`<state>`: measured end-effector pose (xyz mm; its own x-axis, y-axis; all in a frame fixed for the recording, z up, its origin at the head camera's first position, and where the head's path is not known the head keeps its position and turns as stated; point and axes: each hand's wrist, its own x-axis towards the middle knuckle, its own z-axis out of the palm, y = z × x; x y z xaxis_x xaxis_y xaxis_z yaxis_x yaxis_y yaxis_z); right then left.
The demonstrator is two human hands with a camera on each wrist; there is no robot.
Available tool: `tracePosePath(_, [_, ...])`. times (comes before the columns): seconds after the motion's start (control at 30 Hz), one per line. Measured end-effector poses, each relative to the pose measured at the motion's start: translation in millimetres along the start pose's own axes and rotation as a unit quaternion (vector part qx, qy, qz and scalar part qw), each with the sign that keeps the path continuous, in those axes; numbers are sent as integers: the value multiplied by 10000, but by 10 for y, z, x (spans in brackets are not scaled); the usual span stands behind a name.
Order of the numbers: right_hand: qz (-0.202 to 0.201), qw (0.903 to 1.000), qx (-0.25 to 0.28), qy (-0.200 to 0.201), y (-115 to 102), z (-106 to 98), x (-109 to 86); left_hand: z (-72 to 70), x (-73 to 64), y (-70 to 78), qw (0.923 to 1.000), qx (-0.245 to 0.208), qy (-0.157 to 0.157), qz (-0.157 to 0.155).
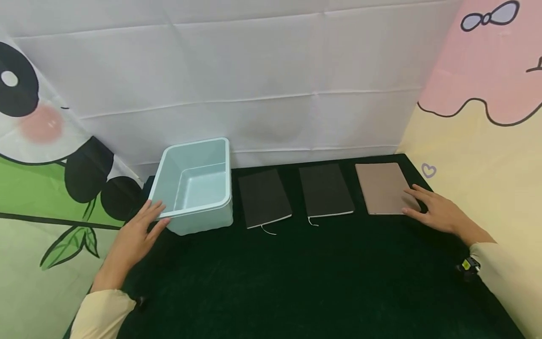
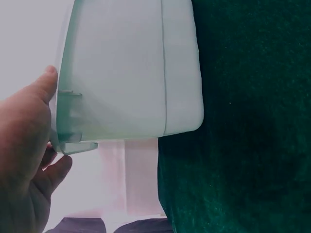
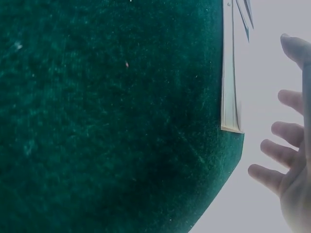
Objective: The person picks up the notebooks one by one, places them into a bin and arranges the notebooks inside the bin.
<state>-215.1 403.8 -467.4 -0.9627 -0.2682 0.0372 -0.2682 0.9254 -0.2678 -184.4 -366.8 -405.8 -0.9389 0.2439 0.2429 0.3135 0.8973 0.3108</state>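
A pale blue plastic bin [image 1: 199, 214] stands at the left with its top facing up. My left hand [image 1: 133, 238] touches its near left corner, fingers extended over the rim and thumb along the front; the left wrist view shows the thumb and a fingertip right at the rim [image 2: 53, 111]. At the right, a pinkish-beige notebook [image 1: 378, 188] lies flat. Over its right edge is my right hand [image 1: 438, 209], fingers spread. In the right wrist view the fingers [image 3: 277, 153] are apart above the notebook's page edge [image 3: 228, 87], holding nothing.
Two black notebooks [image 1: 264, 197] [image 1: 326, 190] with white ribbon markers lie between the bin and the beige notebook. All stand on a dark green cloth-covered table [image 1: 296, 278]. A white cloth backdrop [image 1: 271, 70] hangs behind, with printed cartoon panels on both sides.
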Motion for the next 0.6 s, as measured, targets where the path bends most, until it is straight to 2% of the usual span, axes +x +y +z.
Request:
tracePosePath(0.33, [166, 9997, 181, -48, 80, 64, 59, 86, 18, -22, 9968, -222, 764, 59])
tracePosePath(0.6, [349, 9988, 343, -43, 133, 150, 87, 119, 32, -21, 9942, -382, 1002, 67])
